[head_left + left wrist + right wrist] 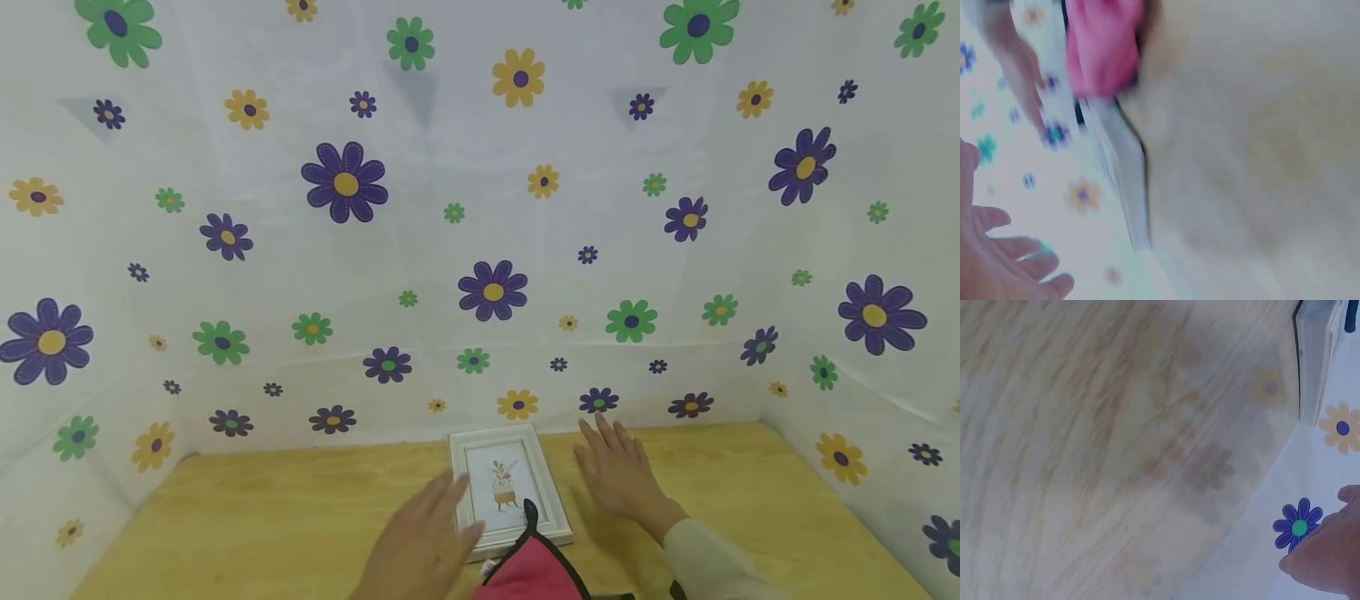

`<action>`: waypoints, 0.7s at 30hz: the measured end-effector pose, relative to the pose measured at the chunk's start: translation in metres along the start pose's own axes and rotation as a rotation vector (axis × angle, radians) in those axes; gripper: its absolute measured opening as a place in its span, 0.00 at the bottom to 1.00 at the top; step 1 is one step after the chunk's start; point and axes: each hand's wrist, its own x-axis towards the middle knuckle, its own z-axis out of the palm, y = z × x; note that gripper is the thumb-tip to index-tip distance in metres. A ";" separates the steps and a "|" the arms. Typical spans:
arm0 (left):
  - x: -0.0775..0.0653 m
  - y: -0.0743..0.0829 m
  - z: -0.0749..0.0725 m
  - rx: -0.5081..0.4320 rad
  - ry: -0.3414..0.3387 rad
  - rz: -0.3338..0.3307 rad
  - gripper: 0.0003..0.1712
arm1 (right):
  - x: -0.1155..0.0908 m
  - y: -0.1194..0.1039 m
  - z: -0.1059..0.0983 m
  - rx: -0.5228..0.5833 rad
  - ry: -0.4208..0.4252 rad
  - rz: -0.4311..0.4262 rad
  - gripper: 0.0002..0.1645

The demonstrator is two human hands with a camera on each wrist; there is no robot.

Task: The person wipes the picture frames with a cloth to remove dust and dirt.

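A white picture frame with a drawing of a potted plant lies on the wooden table, close to the back wall. In front of it sits a pink cloth item with black edging, cut off by the bottom of the head view; its kind cannot be told. My left hand is beside the frame's left edge, fingers extended; whether it touches the frame is unclear. To the right of the frame, my right hand is spread with straight fingers, apart from the frame and holding nothing.
A white sheet printed with flowers hangs behind the table and along both sides. The wooden table top reaches to the sheet's lower edge. In the left wrist view, the pink cloth appears beside the frame's side.
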 end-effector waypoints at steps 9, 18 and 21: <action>0.000 -0.048 -0.003 0.063 0.040 -0.185 0.39 | -0.009 0.008 -0.012 -0.002 -0.020 0.015 0.31; -0.008 0.000 0.032 0.128 0.015 0.217 0.37 | -0.009 0.008 -0.004 -0.003 -0.025 -0.001 0.31; -0.013 0.017 0.063 0.159 0.117 0.481 0.34 | -0.010 0.007 -0.002 -0.001 -0.017 -0.006 0.30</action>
